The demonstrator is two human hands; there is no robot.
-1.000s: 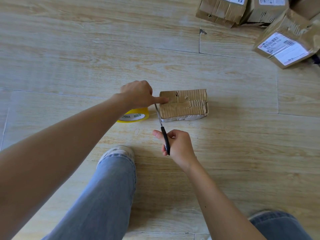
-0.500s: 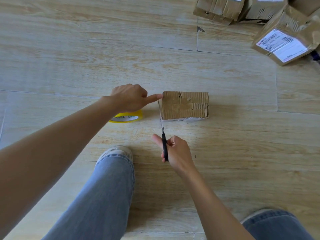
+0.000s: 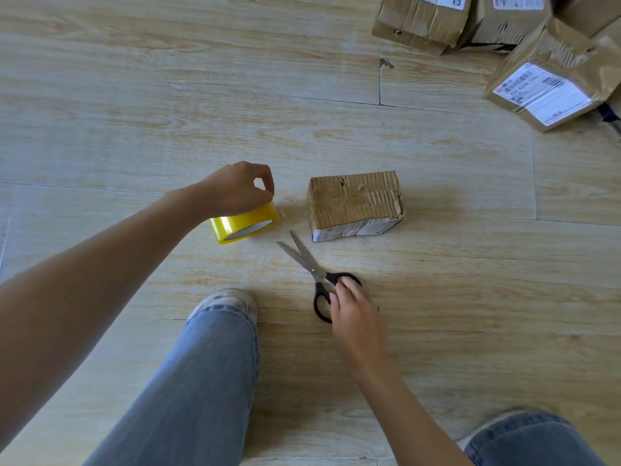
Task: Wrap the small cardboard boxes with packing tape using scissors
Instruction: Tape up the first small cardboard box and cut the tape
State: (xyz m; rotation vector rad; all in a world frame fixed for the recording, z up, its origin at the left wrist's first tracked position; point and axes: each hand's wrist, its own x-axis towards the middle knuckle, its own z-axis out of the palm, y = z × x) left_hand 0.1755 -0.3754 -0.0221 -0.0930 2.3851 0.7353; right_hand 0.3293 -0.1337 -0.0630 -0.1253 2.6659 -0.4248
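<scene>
On wood-grain floor (image 3: 134, 95), items listed lg. to sm. Pile of labelled parcels (image 3: 544, 92): stacked at far right. Small cardboard box (image 3: 354, 203): set at centre, well apart from pile. Yellow tape roll (image 3: 245, 223): just left of box, tilted, gripped from above by left hand (image 3: 235, 191), fingers (image 3: 265, 178) curled round it. Scissors (image 3: 314, 269): laid near box, blades apart; black handles covered by right hand (image 3: 356, 314), grip cannot be told.

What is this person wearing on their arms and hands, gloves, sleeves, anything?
Nothing. The left hand and right hand are bare: no gloves, rings or watch in view. The left forearm and right forearm are uncovered as far as the frame shows. Lower down are light blue jeans and a pale shoe.
</scene>
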